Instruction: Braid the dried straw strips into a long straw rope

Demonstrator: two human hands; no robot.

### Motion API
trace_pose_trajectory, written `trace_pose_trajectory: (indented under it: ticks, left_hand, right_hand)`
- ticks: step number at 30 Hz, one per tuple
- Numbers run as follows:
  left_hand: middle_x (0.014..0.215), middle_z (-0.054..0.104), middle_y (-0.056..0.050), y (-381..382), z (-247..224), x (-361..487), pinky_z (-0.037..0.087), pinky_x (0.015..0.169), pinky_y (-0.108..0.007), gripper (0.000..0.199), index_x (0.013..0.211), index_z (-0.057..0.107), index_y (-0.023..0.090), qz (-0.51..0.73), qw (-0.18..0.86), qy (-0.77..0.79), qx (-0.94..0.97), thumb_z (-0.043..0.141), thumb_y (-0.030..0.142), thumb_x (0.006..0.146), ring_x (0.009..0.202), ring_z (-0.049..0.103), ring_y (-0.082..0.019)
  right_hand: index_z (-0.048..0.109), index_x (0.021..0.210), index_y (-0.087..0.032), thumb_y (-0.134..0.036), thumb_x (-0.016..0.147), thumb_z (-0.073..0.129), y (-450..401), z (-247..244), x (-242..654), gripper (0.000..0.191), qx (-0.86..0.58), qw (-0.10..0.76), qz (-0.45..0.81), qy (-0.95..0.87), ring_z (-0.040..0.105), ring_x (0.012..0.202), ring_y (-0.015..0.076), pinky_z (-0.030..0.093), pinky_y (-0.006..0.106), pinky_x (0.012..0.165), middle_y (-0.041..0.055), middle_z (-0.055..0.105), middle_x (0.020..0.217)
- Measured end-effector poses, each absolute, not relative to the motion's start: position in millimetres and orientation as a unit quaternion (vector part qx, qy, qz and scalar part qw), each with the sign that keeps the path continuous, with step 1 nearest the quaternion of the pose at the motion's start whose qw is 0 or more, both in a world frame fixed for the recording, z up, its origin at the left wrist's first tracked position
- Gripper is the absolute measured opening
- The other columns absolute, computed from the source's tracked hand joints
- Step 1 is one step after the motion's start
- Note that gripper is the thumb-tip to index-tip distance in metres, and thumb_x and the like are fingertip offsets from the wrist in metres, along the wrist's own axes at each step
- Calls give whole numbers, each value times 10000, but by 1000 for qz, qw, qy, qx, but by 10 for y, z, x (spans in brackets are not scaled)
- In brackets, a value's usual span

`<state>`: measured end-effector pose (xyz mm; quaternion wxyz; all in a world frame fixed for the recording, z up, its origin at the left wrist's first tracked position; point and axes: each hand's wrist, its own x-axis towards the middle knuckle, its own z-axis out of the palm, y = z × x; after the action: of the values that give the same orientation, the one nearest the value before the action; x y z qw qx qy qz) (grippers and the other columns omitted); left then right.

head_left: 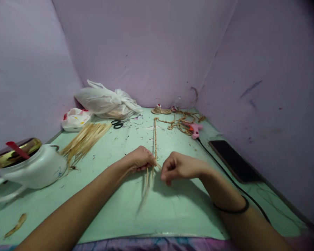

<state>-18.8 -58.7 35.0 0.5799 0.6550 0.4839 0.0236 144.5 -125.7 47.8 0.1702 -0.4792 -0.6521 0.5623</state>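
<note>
A thin tan braid [155, 139] runs straight away from me over the green table and bends right at its far end. My left hand [142, 158] is closed, pinching the braid's near end. Loose fibre strands [147, 183] hang from there toward me, their lower tips blurred. Just to the right, my right hand [174, 167] is closed with its fingers curled. A pale strand runs from the braid's end into its fingertips. A black band circles my right wrist.
Left stand a white pot [39, 170], a bundle of loose fibres [87, 137], black-handled scissors [117, 123] and a white plastic bag [107, 101]. Right lie coiled braid [183, 122], a pink glue gun [195, 130] with a black cord, and a phone [234, 160]. Walls enclose the table.
</note>
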Motion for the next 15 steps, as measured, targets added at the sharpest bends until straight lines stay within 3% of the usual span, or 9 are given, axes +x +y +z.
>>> trace_pose_trajectory:
  ticks: [3, 5, 10, 15]
  left_hand:
    - [346, 365, 64, -577, 345, -198, 172, 302, -178, 131, 548, 520, 141, 44, 601, 457, 654, 577, 257, 525, 284, 282, -46]
    - [350, 371, 65, -576, 337, -200, 169, 299, -176, 124, 559, 532, 139, 52, 609, 441, 657, 575, 252, 530, 284, 286, -45]
    - [335, 363, 62, -579, 330, -197, 162, 293, -181, 53, 536, 536, 132, 71, 620, 404, 669, 525, 184, 532, 275, 274, -46]
    - [326, 342, 63, -590, 374, -197, 159, 306, -187, 45, 523, 525, 133, 63, 603, 400, 687, 481, 145, 520, 277, 266, -50]
  right_hand:
    - [615, 645, -115, -250, 651, 625, -1187, 499, 1478, 136, -590, 334, 534, -505, 449, 419, 52, 345, 163, 395, 24, 612, 563]
    - [588, 686, -123, -198, 649, 622, -1163, 491, 1431, 90, -609, 390, 560, -403, 516, 483, 77, 410, 176, 430, 41, 628, 624]
    - [548, 707, -112, -126, 660, 563, -1204, 432, 1229, 51, -524, 349, 692, -353, 562, 521, 110, 456, 203, 424, 47, 607, 631]
    - [513, 571, -120, -106, 656, 529, -1185, 352, 1187, 87, -584, 332, 628, -393, 379, 326, 43, 358, 170, 321, -13, 508, 446]
